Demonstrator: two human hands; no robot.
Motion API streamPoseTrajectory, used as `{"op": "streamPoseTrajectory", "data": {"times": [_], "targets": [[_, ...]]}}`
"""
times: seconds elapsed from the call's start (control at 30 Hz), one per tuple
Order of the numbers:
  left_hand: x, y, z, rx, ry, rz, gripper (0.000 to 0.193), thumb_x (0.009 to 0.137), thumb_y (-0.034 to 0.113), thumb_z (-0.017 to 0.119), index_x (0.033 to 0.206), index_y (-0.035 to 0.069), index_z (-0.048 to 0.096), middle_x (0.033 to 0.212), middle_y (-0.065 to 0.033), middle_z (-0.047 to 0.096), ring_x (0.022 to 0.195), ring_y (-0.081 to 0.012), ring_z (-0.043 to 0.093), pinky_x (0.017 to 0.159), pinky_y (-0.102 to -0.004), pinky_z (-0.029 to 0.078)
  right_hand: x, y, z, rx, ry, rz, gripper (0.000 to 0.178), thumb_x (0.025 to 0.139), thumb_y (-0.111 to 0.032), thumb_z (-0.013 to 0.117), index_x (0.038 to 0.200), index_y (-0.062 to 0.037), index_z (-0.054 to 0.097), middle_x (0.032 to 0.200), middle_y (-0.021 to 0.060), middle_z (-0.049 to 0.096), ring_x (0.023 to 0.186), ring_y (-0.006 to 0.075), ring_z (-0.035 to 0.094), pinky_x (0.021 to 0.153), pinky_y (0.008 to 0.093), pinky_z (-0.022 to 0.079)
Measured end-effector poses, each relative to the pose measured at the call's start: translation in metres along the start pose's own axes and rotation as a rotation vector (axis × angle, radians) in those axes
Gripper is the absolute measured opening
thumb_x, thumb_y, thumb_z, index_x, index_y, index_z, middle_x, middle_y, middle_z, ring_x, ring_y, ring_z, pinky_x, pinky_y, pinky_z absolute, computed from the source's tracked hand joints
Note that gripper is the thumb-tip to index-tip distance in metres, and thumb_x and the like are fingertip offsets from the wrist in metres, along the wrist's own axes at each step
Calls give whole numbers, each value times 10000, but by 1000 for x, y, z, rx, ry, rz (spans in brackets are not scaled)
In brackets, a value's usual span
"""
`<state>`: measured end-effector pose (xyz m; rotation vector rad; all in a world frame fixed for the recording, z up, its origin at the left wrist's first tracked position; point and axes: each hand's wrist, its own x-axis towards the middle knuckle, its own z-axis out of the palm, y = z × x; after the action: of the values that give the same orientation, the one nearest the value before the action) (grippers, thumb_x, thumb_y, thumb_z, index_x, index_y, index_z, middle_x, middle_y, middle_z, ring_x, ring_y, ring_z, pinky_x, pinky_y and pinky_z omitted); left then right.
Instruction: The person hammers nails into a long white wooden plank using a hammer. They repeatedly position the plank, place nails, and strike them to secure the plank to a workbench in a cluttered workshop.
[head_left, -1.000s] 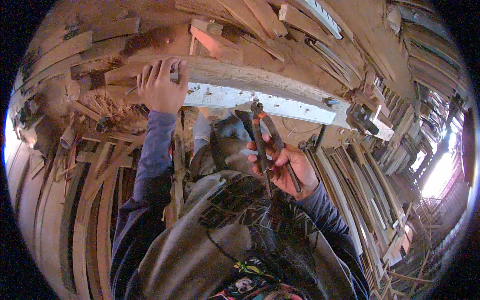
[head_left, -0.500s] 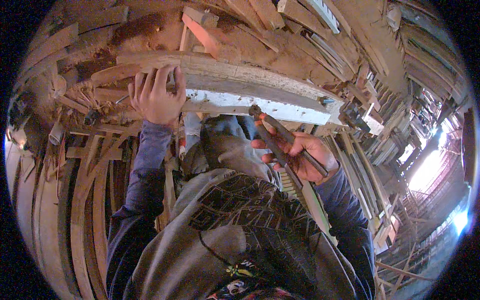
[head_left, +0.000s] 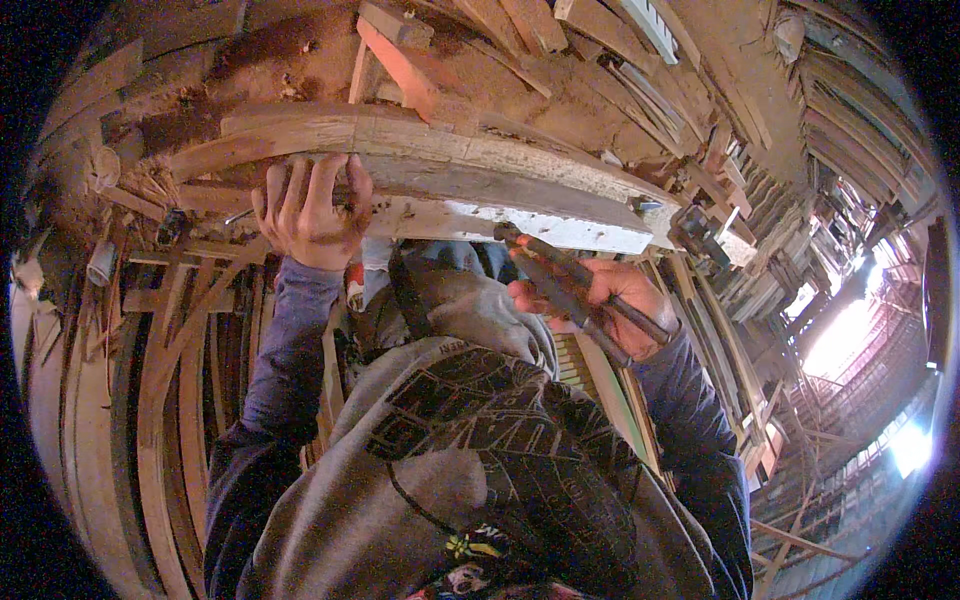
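Note:
My left hand [head_left: 315, 215] is closed over a long wooden plank [head_left: 590, 233], its fingers curled on the upper side and its wrist toward me. The plank's side facing me is whitish, with small dark marks that may be nails or holes. In my right hand [head_left: 640, 300] is a pair of dark pincers [head_left: 553, 278], its two long handles lying across the palm and fingers. The pincers' jaws point up and left, close to the plank's near edge; whether they touch it I cannot tell. A thin metal piece [head_left: 238, 215] sticks out left of my left hand.
Thicker beams [head_left: 450, 148] lie just beyond the plank. Behind them, an orange-lit wood block [head_left: 400, 70] stands on a brown, dusty surface. Long boards [head_left: 155, 430] fill the lower left, and stacked timber [head_left: 770, 270] runs along the right. Bright light enters at far right.
The plank and my left hand sit slightly lower in the picture. My right hand and the pincers have shifted a little, the handles tilting flatter. Both hands keep their hold.

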<state>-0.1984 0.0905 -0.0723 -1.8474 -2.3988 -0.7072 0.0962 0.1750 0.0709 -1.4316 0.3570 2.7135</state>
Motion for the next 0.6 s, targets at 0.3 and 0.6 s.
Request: {"op": "streamPoseTrajectory", "data": {"times": [0.3, 0.6], "targets": [[1, 4, -2, -25, 4, 6, 97, 725, 227, 735, 783, 182, 671, 726, -12, 608, 703, -244, 554, 617, -383, 357, -3, -3, -6, -75, 36, 11, 702, 869, -88, 549, 1488, 37, 243, 1298, 284, 500, 941, 212, 626, 750, 302, 578], [1, 4, -1, -7, -43, 0, 99, 731, 243, 735, 765, 184, 664, 736, -17, 620, 704, -251, 556, 631, -391, 368, -1, 8, -11, 88, 62, -15, 497, 924, -85, 504, 1406, 8, 424, 1161, 216, 620, 832, 212, 651, 677, 313, 570]]}}
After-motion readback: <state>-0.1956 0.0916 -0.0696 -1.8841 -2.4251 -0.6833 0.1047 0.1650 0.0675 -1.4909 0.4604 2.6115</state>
